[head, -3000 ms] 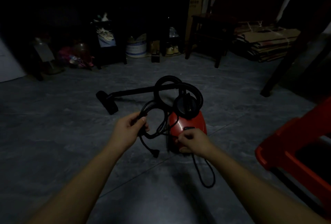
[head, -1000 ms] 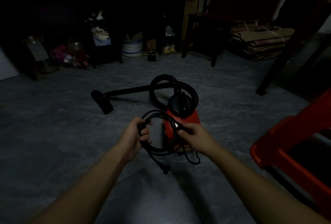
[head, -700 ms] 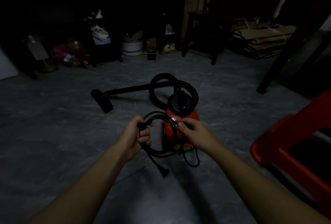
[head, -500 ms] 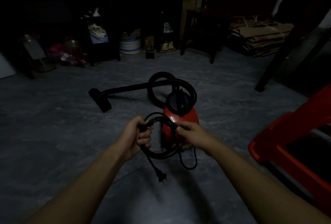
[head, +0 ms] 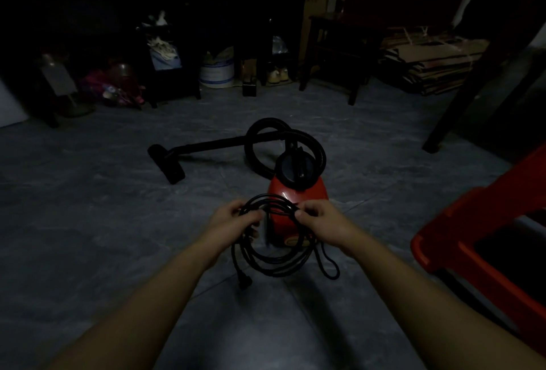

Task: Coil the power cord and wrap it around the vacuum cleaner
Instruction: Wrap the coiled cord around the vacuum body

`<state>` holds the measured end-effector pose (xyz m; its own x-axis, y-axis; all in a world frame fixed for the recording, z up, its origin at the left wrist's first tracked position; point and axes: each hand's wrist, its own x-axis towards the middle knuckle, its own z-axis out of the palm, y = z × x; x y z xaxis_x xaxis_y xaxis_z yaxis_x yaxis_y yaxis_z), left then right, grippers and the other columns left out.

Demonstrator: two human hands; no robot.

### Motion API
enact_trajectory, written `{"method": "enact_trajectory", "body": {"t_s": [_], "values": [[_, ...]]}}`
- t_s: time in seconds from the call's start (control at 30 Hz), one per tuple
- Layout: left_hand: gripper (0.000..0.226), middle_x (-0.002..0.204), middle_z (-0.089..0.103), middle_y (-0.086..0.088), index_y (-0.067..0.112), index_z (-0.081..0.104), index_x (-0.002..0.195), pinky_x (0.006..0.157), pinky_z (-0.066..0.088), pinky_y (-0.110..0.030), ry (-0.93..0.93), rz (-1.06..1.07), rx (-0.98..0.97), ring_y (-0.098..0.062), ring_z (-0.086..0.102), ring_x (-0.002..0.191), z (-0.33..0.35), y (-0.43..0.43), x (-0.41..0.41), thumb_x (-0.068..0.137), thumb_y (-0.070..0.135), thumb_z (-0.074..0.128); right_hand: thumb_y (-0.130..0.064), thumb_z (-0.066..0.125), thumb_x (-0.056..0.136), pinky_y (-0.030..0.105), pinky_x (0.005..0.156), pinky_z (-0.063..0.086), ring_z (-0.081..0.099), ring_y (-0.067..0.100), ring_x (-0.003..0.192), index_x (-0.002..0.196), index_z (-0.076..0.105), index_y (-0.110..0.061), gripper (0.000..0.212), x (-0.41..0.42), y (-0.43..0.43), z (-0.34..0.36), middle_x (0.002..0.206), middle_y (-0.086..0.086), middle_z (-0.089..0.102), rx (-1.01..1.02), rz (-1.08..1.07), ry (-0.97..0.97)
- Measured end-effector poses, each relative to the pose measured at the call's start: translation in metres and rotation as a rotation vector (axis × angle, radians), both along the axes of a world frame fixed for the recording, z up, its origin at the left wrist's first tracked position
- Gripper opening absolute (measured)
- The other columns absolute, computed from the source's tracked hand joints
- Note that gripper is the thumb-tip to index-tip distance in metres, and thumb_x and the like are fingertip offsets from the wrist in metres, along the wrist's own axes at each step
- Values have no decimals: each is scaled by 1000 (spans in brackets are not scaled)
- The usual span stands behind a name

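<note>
A small red vacuum cleaner [head: 307,192] with a black round top stands on the grey floor ahead of me. Its black hose [head: 257,145] loops behind it and runs left to the floor nozzle [head: 168,164]. The black power cord [head: 277,263] hangs in several loops in front of the vacuum. My left hand [head: 233,221] grips the left side of the coil. My right hand [head: 322,223] pinches its right side at the top. The plug [head: 243,281] dangles below my left hand. A short loop of cord [head: 328,263] trails down under my right hand.
A red plastic stool [head: 484,239] stands close on the right. Dark furniture, a white bucket [head: 215,72] and clutter line the far wall. Flattened cardboard [head: 428,65] is stacked at the back right. A dark slanted furniture leg [head: 455,112] crosses the right side.
The loose cord on the floor has been gathered into the coil, which now has more loops. My right hand rose from the vacuum's base to the coil's top. My hands are closer together.
</note>
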<state>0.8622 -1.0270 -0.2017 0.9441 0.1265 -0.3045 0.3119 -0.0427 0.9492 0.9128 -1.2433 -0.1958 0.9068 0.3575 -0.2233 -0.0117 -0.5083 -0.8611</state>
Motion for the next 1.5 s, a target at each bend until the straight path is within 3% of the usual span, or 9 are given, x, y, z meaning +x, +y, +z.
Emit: {"method": "enact_trajectory", "body": {"t_s": [0.17, 0.3, 0.4, 0.6, 0.8, 1.07, 1.23, 1.37, 1.5], "values": [[17, 80, 72, -6, 15, 68, 98, 57, 55, -22, -157, -95, 280, -11, 68, 62, 5, -3, -2, 84, 11, 76, -18, 60, 96, 31, 65, 49, 58, 11, 65, 91, 69, -1, 20, -5, 11, 7, 70, 5, 64, -49, 93, -95], [16, 69, 67, -7, 9, 68, 101, 61, 61, -36, -139, -134, 183, -20, 67, 59, 14, -2, -2, 87, 12, 74, -18, 62, 95, 22, 62, 50, 61, 6, 65, 91, 72, -8, 15, -5, 12, 12, 73, 0, 66, -12, 69, -134], [16, 54, 63, 1, 12, 69, 99, 49, 55, -30, -117, -206, 191, -20, 64, 48, 24, -3, -3, 86, 19, 76, -20, 65, 94, 21, 63, 51, 65, 4, 66, 90, 75, -15, 12, -5, 11, 12, 74, -3, 70, 13, 62, -151], [29, 51, 44, 0, 2, 63, 93, 43, 47, -28, -114, -69, 9, -13, 41, 39, 25, -6, 2, 86, 27, 75, -36, 60, 96, 35, 77, 56, 69, 10, 80, 95, 74, -15, 26, -6, 10, 14, 91, 9, 75, 95, 16, -110], [25, 55, 42, -1, 6, 64, 85, 42, 40, -27, -142, 41, -130, -12, 35, 40, 23, -8, 3, 85, 28, 76, -36, 49, 102, 12, 68, 51, 71, -1, 82, 99, 73, -24, 27, -13, 10, 19, 93, -7, 75, 195, 18, 89], [24, 55, 60, 2, 12, 69, 86, 41, 44, -27, -262, 54, 125, -14, 52, 43, 16, -12, -4, 80, 31, 81, -32, 48, 103, 28, 78, 54, 67, 6, 77, 108, 71, -12, 31, -13, 20, 14, 80, -8, 71, 256, -13, 89], [25, 80, 73, 4, 23, 67, 94, 51, 56, -30, -247, 15, 189, -9, 69, 65, 9, -10, -6, 76, 26, 84, -29, 48, 103, 21, 69, 43, 55, -8, 63, 83, 67, -21, 29, -11, 26, 14, 64, -19, 63, 198, -11, -30], [21, 80, 71, 1, 21, 64, 94, 50, 55, -28, -335, -17, 367, -12, 68, 59, 7, -8, -7, 81, 15, 79, -32, 48, 103, 23, 75, 44, 57, 1, 76, 99, 67, -3, 35, -10, 26, 19, 82, -6, 63, 103, 36, -88], [5, 67, 67, -10, 10, 66, 93, 53, 58, -42, -287, -46, 265, -22, 64, 49, 11, -11, -9, 89, 9, 69, -40, 51, 100, 36, 79, 50, 61, 11, 79, 98, 70, -7, 38, -10, 24, 17, 82, 6, 66, 80, 43, -110]]}}
